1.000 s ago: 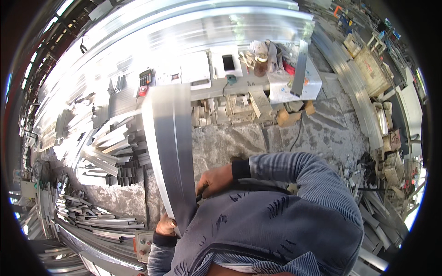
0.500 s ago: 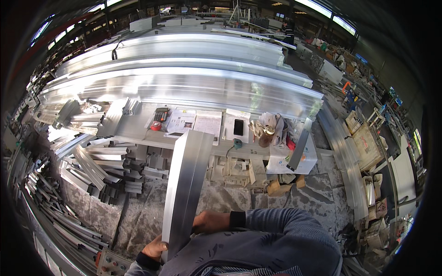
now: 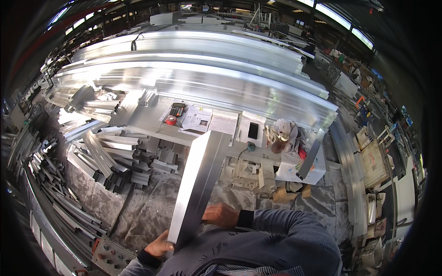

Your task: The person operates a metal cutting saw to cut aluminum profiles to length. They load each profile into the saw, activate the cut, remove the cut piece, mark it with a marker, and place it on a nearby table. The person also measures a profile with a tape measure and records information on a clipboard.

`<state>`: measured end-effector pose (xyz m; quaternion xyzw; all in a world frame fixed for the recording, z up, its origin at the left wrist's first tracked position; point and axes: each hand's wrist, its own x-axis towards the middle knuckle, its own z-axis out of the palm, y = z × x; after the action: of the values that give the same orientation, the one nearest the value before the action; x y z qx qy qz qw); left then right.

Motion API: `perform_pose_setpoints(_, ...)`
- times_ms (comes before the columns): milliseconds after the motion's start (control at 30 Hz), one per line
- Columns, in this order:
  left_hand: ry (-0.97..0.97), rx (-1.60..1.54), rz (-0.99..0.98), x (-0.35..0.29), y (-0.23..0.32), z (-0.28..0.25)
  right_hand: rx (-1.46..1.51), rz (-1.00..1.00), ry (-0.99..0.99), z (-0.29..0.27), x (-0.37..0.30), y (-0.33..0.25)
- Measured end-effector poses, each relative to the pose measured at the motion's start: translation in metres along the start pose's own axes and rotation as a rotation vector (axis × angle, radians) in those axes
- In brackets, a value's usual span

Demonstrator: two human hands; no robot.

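Note:
A long, wide silver metal profile (image 3: 199,177) stands tilted before me, its lower end near my waist and its upper end leaning toward the bench. Around the bottom left corner of it my left hand (image 3: 159,244) is closed, thumb on the near end. My right hand (image 3: 222,215) grips the right edge lower down, its fingertips hidden behind the metal. Past the profile's upper end, papers (image 3: 224,122) lie on the bench (image 3: 177,137), along with a black phone (image 3: 252,130), a calculator (image 3: 177,109) and a red tape measure (image 3: 171,120).
Long metal profiles (image 3: 193,80) are stacked behind the bench. Cut pieces (image 3: 103,154) are heaped at left, above a control box with buttons (image 3: 113,257). Cloths (image 3: 287,133), a brown jar (image 3: 278,146) and a teal tape measure (image 3: 251,146) sit at the bench's right.
The whole view has shifted, so the bench and stacks appear farther right. Both hands keep their hold on the profile, whose lower end shows slightly higher and to the right.

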<state>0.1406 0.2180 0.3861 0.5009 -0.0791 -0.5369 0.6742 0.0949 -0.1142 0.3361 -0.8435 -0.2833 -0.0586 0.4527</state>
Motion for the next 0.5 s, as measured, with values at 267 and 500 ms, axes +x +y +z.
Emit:
perform_pose_setpoints(267,0.165,-0.170,0.160,-0.022,0.017,-0.018,0.297,0.492,0.006,-0.032,-0.027,0.020)
perform_pose_setpoints(500,0.445,0.090,0.501,-0.039,0.035,-0.065,0.502,0.700,0.084,-0.011,-0.066,0.018)
